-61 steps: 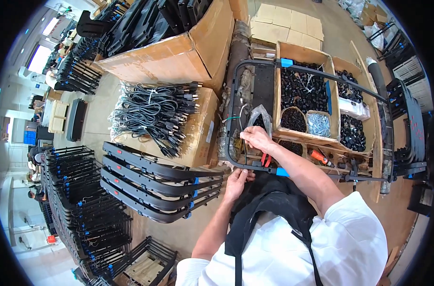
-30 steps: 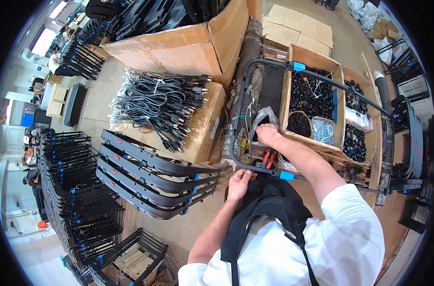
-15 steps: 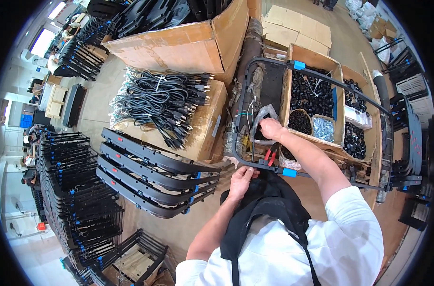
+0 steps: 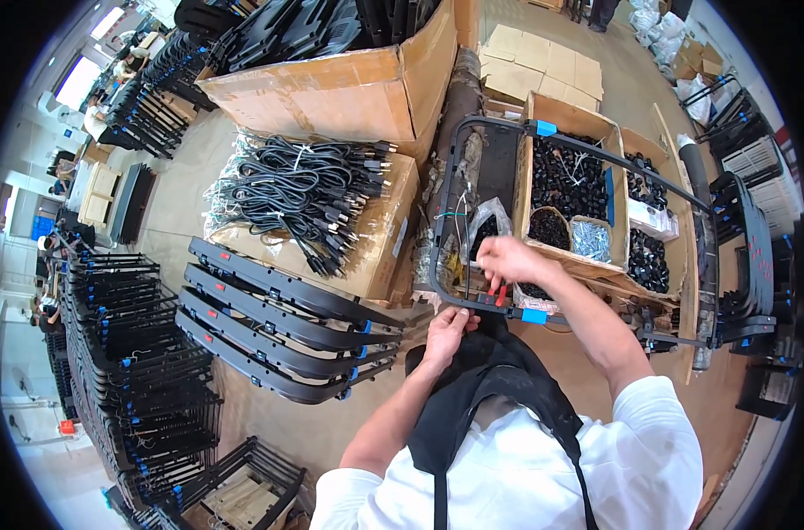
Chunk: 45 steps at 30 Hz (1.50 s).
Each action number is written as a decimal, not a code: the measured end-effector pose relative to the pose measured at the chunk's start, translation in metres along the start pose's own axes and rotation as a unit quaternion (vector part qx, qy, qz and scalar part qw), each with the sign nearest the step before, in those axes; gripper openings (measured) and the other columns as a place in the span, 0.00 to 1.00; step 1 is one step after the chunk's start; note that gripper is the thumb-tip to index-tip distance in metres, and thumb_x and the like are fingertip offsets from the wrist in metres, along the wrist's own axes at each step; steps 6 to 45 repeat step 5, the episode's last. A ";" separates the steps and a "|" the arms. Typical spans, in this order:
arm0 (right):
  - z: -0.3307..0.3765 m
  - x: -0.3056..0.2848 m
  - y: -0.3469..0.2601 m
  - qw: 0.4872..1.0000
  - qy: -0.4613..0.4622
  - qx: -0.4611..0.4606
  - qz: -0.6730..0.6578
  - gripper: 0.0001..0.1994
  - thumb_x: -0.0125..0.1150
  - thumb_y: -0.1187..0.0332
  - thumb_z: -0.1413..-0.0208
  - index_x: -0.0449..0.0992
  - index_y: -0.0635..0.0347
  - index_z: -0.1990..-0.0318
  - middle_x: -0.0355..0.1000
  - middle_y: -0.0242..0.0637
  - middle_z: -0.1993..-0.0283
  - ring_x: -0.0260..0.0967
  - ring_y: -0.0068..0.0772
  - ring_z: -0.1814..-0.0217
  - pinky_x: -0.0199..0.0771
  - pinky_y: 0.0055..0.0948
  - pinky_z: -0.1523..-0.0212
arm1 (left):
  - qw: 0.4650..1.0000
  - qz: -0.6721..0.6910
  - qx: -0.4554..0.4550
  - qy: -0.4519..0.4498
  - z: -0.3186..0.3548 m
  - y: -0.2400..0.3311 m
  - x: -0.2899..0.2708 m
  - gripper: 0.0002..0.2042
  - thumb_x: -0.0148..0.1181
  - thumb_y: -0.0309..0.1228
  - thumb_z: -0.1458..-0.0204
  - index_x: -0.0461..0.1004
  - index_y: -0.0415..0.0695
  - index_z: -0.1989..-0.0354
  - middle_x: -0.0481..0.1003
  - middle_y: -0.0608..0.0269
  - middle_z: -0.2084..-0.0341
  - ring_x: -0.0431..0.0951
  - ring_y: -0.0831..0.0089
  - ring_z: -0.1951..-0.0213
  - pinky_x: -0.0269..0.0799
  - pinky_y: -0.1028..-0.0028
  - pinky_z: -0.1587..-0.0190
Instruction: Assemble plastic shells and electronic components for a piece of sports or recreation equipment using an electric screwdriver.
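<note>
A black tubular frame (image 4: 443, 181) with blue sleeves lies across the bench in front of me. At its near left corner my left hand (image 4: 446, 337) is closed, thumb and fingers pinching the tube's edge. My right hand (image 4: 518, 263) hovers inside the frame, its fingertips drawn together; whatever they hold is too small to make out. Just beyond those fingers stands an open clear plastic bag (image 4: 490, 214) with dark contents. Red-handled pliers (image 4: 501, 295) lie below the hand, against the near bar. A thin white cord with a green tie (image 4: 453, 214) hangs along the left bar.
Cardboard trays of black parts (image 4: 568, 181) and silver screws (image 4: 591, 240) stand to the right. Bundled black power cords (image 4: 296, 190) rest on a carton at left, above stacked black curved panels (image 4: 283, 331). Behind is a large carton (image 4: 331, 97). Many more frames (image 4: 124, 353) line the far left.
My right hand has come out of the plastic bag and moved slightly toward me, over the pliers. My left hand stays at the frame's corner.
</note>
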State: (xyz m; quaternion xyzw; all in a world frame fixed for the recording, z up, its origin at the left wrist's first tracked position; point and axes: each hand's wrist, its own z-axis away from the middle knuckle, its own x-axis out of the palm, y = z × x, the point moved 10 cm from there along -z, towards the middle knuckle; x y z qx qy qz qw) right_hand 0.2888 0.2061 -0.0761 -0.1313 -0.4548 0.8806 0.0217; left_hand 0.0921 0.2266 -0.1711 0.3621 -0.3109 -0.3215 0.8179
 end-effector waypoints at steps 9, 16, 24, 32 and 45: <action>0.028 0.083 -0.031 0.943 -0.026 -0.184 0.275 0.13 0.58 0.60 0.33 0.79 0.58 0.50 0.84 0.41 0.61 0.82 0.42 0.70 0.84 0.44 0.65 | 1.000 0.001 0.006 -0.008 -0.002 -0.004 0.000 0.11 0.54 0.33 0.30 0.80 0.40 0.55 0.84 0.62 0.62 0.81 0.77 0.64 0.72 0.76 0.62; 0.028 0.083 -0.031 0.943 -0.026 -0.184 0.275 0.13 0.58 0.60 0.33 0.79 0.58 0.50 0.84 0.41 0.61 0.82 0.42 0.70 0.84 0.44 0.65 | 1.000 0.001 0.006 -0.008 -0.002 -0.004 0.000 0.11 0.54 0.33 0.30 0.80 0.40 0.55 0.84 0.62 0.62 0.81 0.77 0.64 0.72 0.76 0.62; 0.028 0.083 -0.031 0.943 -0.026 -0.184 0.275 0.13 0.58 0.60 0.33 0.79 0.58 0.50 0.84 0.41 0.61 0.82 0.42 0.70 0.84 0.44 0.65 | 1.000 0.001 0.006 -0.008 -0.002 -0.004 0.000 0.11 0.54 0.33 0.30 0.80 0.40 0.55 0.84 0.62 0.62 0.81 0.77 0.64 0.72 0.76 0.62; 0.028 0.083 -0.031 0.943 -0.026 -0.184 0.275 0.13 0.58 0.60 0.33 0.79 0.58 0.50 0.84 0.41 0.61 0.82 0.42 0.70 0.84 0.44 0.65 | 1.000 0.001 0.006 -0.008 -0.002 -0.004 0.000 0.11 0.54 0.33 0.30 0.80 0.40 0.55 0.84 0.62 0.62 0.81 0.77 0.64 0.72 0.76 0.62; 0.028 0.083 -0.031 0.943 -0.026 -0.184 0.275 0.13 0.58 0.60 0.33 0.79 0.58 0.50 0.84 0.41 0.61 0.82 0.42 0.70 0.84 0.44 0.65 | 1.000 0.001 0.006 -0.008 -0.002 -0.004 0.000 0.11 0.54 0.33 0.30 0.80 0.40 0.55 0.84 0.62 0.62 0.81 0.77 0.64 0.72 0.76 0.62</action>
